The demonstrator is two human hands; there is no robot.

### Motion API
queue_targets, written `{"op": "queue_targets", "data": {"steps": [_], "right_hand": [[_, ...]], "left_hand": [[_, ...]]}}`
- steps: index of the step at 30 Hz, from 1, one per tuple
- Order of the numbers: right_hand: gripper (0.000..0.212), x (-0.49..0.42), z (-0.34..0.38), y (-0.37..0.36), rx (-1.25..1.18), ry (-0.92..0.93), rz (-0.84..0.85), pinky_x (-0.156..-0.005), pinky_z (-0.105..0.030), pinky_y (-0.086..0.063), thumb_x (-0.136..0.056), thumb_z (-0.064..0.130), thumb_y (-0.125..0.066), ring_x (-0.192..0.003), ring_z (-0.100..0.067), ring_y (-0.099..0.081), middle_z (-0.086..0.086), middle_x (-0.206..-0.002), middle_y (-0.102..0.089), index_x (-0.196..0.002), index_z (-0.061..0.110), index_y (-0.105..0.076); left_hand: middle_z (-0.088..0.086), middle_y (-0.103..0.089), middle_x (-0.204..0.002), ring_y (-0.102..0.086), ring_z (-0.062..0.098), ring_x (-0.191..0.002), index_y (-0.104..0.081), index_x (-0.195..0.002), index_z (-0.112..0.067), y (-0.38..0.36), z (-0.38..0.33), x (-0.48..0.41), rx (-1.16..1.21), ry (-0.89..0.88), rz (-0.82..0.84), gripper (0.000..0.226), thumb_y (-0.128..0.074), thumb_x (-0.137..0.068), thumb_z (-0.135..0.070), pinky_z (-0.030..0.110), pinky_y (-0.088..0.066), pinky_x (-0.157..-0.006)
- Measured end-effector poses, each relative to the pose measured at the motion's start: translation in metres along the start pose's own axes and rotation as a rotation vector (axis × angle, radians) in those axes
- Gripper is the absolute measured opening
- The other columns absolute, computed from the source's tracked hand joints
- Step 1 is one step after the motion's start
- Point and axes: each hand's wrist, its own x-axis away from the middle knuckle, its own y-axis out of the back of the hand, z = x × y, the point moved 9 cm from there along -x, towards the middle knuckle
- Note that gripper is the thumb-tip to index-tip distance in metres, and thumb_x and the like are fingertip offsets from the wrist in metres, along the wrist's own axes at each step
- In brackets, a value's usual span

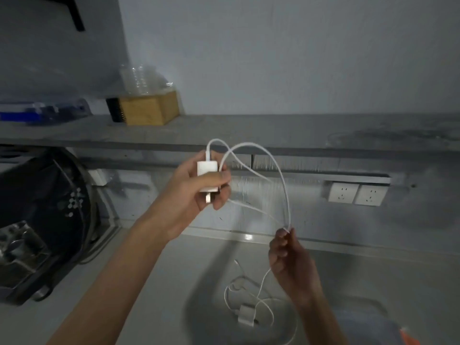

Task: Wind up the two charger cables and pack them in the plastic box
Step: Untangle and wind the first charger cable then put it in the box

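My left hand (199,192) is raised above the table and grips a white charger plug (207,176), prongs pointing down. Its white cable (271,165) rises from the plug top and arcs in loops to the right. My right hand (290,260) pinches that cable lower down, at the bottom of the loops. A second white charger (246,317) lies on the table below, its thin cable (230,292) loose and tangled around it. A translucent box (366,327) with an orange corner shows blurred at the bottom right.
A black bag (42,202) and a dark device sit at the left on the table (174,282). Two wall sockets (357,194) are at the right under a grey shelf (224,130), which carries a wooden box (149,109) and clear plastic.
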Motion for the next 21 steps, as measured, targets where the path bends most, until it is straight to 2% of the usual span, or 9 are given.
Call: {"op": "queue_targets", "data": {"steps": [1, 5, 8, 11, 13, 15, 18, 20, 21], "right_hand": [[0.008, -0.004, 0.005, 0.002, 0.024, 0.018, -0.071, -0.051, -0.017, -0.051, -0.091, 0.012, -0.054, -0.062, -0.009, -0.060, -0.003, -0.079, -0.066, -0.089, 0.013, -0.062], [0.036, -0.017, 0.001, -0.014, 0.262, -0.057, -0.125, -0.048, -0.016, -0.046, -0.097, 0.011, -0.036, -0.057, -0.010, -0.053, -0.002, -0.074, -0.057, -0.072, 0.013, -0.062], [0.028, -0.020, -0.008, -0.047, 0.763, -0.143, -0.110, -0.039, -0.018, -0.032, -0.090, 0.011, -0.042, -0.047, -0.011, -0.044, -0.002, -0.064, -0.054, -0.066, 0.014, -0.057], [0.034, -0.020, -0.023, -0.090, 1.333, -0.249, -0.003, -0.040, -0.021, -0.028, -0.094, 0.021, -0.043, -0.040, -0.011, -0.037, 0.003, -0.048, -0.049, -0.061, 0.016, -0.050], [0.038, -0.021, -0.020, -0.124, 1.832, -0.126, 0.074, -0.044, -0.022, -0.031, -0.096, 0.029, -0.041, -0.042, -0.010, -0.038, 0.002, -0.050, -0.047, -0.060, 0.018, -0.046], [0.040, -0.017, -0.007, -0.163, 2.266, 0.205, 0.109, -0.049, -0.023, -0.034, -0.095, 0.033, -0.040, -0.045, -0.012, -0.040, 0.000, -0.053, -0.049, -0.058, 0.018, -0.042], [0.037, 0.004, 0.017, -0.202, 2.334, 0.618, 0.118, -0.051, -0.023, -0.038, -0.096, 0.028, -0.040, -0.049, -0.017, -0.048, -0.002, -0.058, -0.053, -0.062, 0.015, -0.045], [0.037, 0.013, 0.048, -0.189, 2.094, 0.609, 0.031, -0.055, -0.024, -0.043, -0.099, 0.029, -0.041, -0.056, -0.016, -0.055, -0.003, -0.065, -0.061, -0.067, 0.015, -0.053], [0.039, 0.016, 0.061, -0.166, 1.922, 0.486, -0.009, -0.056, -0.024, -0.044, -0.100, 0.032, -0.041, -0.058, -0.015, -0.056, -0.006, -0.069, -0.064, -0.070, 0.014, -0.059]], "left_hand": [[0.012, -0.054, -0.068, -0.049, 0.022, -0.054, -0.057, -0.084, -0.011, 0.011, 0.014, 0.002, -0.070, 0.023, -0.041, 0.015, -0.064, -0.080, 0.001, 0.027, -0.043, -0.047], [0.009, -0.068, -0.087, -0.062, 0.019, -0.059, -0.060, -0.094, -0.015, 0.040, 0.092, 0.012, -0.298, 0.162, -0.189, 0.024, -0.061, -0.083, 0.007, 0.030, -0.048, -0.053], [0.010, -0.070, -0.093, -0.065, 0.021, -0.066, -0.060, -0.110, -0.013, 0.036, 0.160, 0.024, -0.241, 0.359, -0.177, 0.038, -0.059, -0.078, 0.009, 0.031, -0.049, -0.060], [0.000, -0.071, -0.083, -0.066, 0.017, -0.064, -0.062, -0.095, -0.015, 0.009, 0.213, 0.029, -0.090, 0.479, -0.072, 0.029, -0.061, -0.077, 0.009, 0.025, -0.051, -0.056], [-0.001, -0.069, -0.088, -0.065, 0.019, -0.064, -0.062, -0.096, -0.013, -0.009, 0.238, 0.029, -0.103, 0.518, -0.011, 0.029, -0.058, -0.082, 0.012, 0.025, -0.053, -0.056], [0.002, -0.067, -0.085, -0.062, 0.017, -0.061, -0.060, -0.094, -0.009, -0.017, 0.251, 0.025, -0.109, 0.518, -0.020, 0.026, -0.054, -0.082, 0.013, 0.025, -0.050, -0.053], [0.005, -0.063, -0.066, -0.056, 0.014, -0.048, -0.052, -0.082, -0.009, -0.014, 0.238, 0.008, -0.147, 0.418, -0.114, 0.017, -0.050, -0.080, 0.008, 0.023, -0.042, -0.046], [0.003, -0.060, -0.054, -0.051, 0.013, -0.040, -0.049, -0.077, -0.007, -0.004, 0.212, -0.010, -0.150, 0.300, -0.206, 0.012, -0.050, -0.083, 0.003, 0.022, -0.038, -0.040], [0.004, -0.059, -0.053, -0.050, 0.014, -0.040, -0.050, -0.076, -0.006, 0.000, 0.196, -0.017, -0.154, 0.267, -0.227, 0.013, -0.050, -0.085, 0.003, 0.023, -0.039, -0.040]]}}
